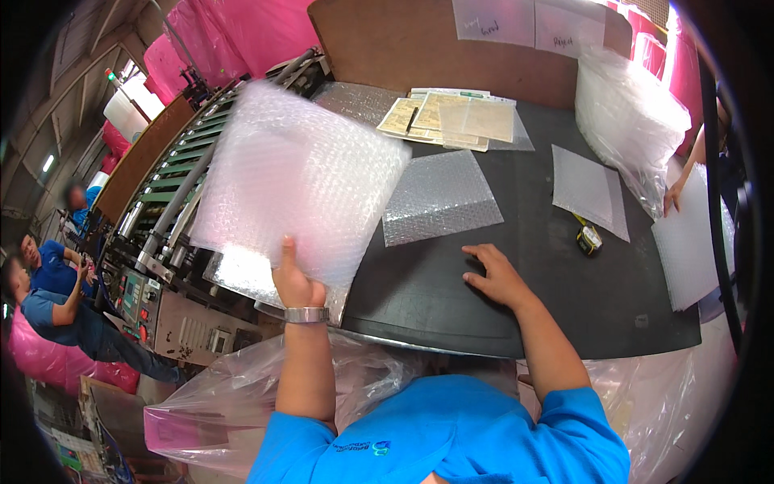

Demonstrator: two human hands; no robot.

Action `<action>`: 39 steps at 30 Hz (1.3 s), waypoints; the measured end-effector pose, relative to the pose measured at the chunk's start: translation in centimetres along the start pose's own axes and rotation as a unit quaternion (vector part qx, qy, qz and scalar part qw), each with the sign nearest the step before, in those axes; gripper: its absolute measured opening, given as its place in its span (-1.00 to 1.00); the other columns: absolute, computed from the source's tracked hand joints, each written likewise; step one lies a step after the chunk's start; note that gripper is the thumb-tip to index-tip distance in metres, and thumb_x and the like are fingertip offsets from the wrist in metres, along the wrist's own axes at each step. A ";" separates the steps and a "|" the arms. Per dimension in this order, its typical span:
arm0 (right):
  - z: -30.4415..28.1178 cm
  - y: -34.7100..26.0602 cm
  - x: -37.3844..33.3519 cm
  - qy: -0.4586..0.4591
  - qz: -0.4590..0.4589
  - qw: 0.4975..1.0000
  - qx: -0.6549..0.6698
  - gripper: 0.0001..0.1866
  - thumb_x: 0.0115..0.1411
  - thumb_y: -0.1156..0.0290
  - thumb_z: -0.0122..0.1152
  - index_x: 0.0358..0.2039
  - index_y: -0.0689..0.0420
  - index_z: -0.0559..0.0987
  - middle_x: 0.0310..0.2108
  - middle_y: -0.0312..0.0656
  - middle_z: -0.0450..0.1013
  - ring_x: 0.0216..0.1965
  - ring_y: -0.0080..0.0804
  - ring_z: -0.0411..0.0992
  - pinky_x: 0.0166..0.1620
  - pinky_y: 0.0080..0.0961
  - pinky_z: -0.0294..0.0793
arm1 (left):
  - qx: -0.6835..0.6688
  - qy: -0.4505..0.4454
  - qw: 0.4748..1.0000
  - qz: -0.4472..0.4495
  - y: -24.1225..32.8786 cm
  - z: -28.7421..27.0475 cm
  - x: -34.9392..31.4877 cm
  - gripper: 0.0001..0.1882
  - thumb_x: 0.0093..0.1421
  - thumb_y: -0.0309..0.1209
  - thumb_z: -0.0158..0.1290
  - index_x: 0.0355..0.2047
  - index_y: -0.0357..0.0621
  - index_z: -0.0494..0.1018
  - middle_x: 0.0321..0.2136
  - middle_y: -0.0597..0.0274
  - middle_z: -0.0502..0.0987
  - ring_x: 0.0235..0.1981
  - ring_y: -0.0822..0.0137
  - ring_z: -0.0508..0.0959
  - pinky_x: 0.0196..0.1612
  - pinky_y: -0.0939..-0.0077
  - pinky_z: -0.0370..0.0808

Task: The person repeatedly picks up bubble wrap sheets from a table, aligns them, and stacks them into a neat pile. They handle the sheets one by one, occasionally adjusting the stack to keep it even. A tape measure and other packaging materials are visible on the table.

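Note:
A large bubble wrap sheet or stack of bubble wrap bags [298,173] is raised at the left, tilted, with my left hand [297,278] gripping its lower edge, thumb on top. Its edges are slightly blurred. My right hand [493,274] hovers over or rests on the black tabletop [419,298], fingers apart and holding nothing. Just beyond that hand lies a clear bubble wrap bag [442,198], flat on the table. Another bubble wrap piece [588,187] lies farther right, beside a yellow and black tape measure [588,239].
Papers with a pen [451,117] lie at the table's back against a brown board [484,48]. A roller machine [181,169] adjoins the left side. Plastic-wrapped bubble roll [629,113] stands back right; near it a co-worker's hand [673,198] touches a bubble wrap stack [689,242].

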State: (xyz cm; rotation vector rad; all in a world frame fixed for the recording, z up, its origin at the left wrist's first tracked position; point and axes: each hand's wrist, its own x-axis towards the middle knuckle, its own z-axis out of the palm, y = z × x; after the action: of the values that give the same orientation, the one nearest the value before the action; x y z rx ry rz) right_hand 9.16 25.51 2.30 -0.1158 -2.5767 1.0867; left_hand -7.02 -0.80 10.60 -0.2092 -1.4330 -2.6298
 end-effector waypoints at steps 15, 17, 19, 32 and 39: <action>-0.4 -0.8 0.2 -0.022 0.031 0.999 0.013 -0.50 -0.05 0.36 0.19 -0.05 0.14 0.34 -0.12 -0.10 0.27 -0.04 -0.26 0.25 0.02 -0.48 0.22 | -0.229 -0.006 0.937 -0.265 1.2 1.0 1.5 -0.46 0.20 -0.10 -0.24 0.04 -0.26 0.13 -0.01 0.03 0.28 -0.01 0.10 0.31 0.07 0.21 0.23; -0.1 -0.3 0.0 -0.002 0.057 0.992 0.112 -0.37 -0.06 0.27 0.23 0.04 0.10 0.25 -0.06 -0.07 0.23 0.01 -0.24 0.20 0.04 -0.42 0.19 | -0.236 -0.035 0.932 -0.274 0.2 1.1 1.5 -0.46 0.20 -0.12 -0.24 0.04 -0.29 0.10 0.00 0.01 0.26 -0.02 0.08 0.32 0.06 0.20 0.24; 0.2 -1.3 -0.1 -0.004 0.084 0.943 0.323 -0.17 -0.11 0.14 0.27 0.13 0.05 0.08 0.01 -0.04 0.17 0.07 -0.21 0.14 0.07 -0.34 0.14 | -0.223 -0.079 0.936 -0.260 -0.3 1.4 0.1 -0.46 0.19 -0.14 -0.19 0.04 -0.28 0.10 0.01 0.01 0.24 0.01 0.08 0.28 0.06 0.13 0.22; -6.9 -2.2 -0.1 0.326 0.108 0.703 0.623 -0.51 -0.01 0.52 0.12 -0.03 0.25 0.24 -0.12 -0.09 0.31 -0.12 -0.24 0.33 -0.04 -0.29 0.33 | 0.118 -0.345 0.916 -0.169 -6.5 0.9 -8.4 -0.46 0.12 -0.10 -0.07 0.03 -0.09 0.11 -0.08 0.19 0.28 -0.04 0.34 0.28 -0.09 0.48 0.30; -15.2 7.9 -1.4 0.552 0.110 0.612 0.555 -0.54 0.06 0.44 0.09 -0.02 0.17 0.21 -0.05 -0.08 0.23 -0.04 -0.19 0.26 -0.09 -0.22 0.38 | 0.207 -0.330 0.902 -0.187 -8.5 -0.9 -7.9 -0.64 0.09 -0.42 0.00 -0.10 -0.21 0.26 -0.18 0.21 0.34 -0.11 0.40 0.32 -0.05 0.55 0.28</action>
State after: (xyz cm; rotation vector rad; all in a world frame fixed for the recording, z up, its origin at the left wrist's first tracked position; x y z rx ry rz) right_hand 15.21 41.16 6.18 -0.5638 -0.5688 1.7116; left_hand -0.89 3.43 1.65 -0.9289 -2.4212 -2.5443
